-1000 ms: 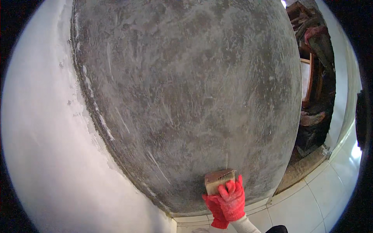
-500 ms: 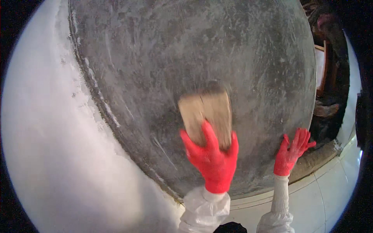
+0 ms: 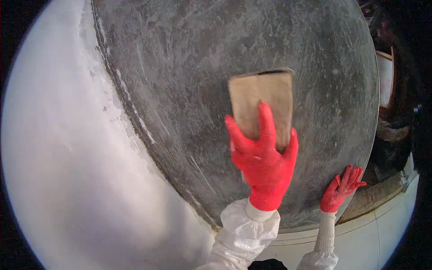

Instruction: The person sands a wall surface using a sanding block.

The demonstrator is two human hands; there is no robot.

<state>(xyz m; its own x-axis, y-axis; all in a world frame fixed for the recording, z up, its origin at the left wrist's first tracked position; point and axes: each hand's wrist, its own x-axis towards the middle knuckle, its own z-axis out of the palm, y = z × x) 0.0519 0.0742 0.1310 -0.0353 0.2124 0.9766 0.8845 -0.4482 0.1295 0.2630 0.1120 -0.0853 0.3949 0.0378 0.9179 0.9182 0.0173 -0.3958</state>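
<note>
Both my hands wear red gloves with white sleeves. My left hand [image 3: 265, 164] grips a tan, rectangular sanding block [image 3: 258, 90] from its near end, fingers spread over its top and sides. A dark strip shows along the block's far edge. The block is against a large dark grey, mottled surface [image 3: 189, 63]; its underside is hidden. At the lower right edge of that surface my right hand [image 3: 343, 189] rests flat, fingers outstretched, holding nothing.
A white plastered wall [image 3: 81, 157] meets the grey surface along a rough seam at the left. Pale tiles [image 3: 360, 229] lie at the lower right, by a brownish ledge [image 3: 378, 200]. Beyond the right edge is a dark area with a framed pane [image 3: 384, 78].
My left hand and the sanding block have moved farther up the grey surface and a little right. My right hand sits slightly lower along the edge. The whole view has shifted somewhat.
</note>
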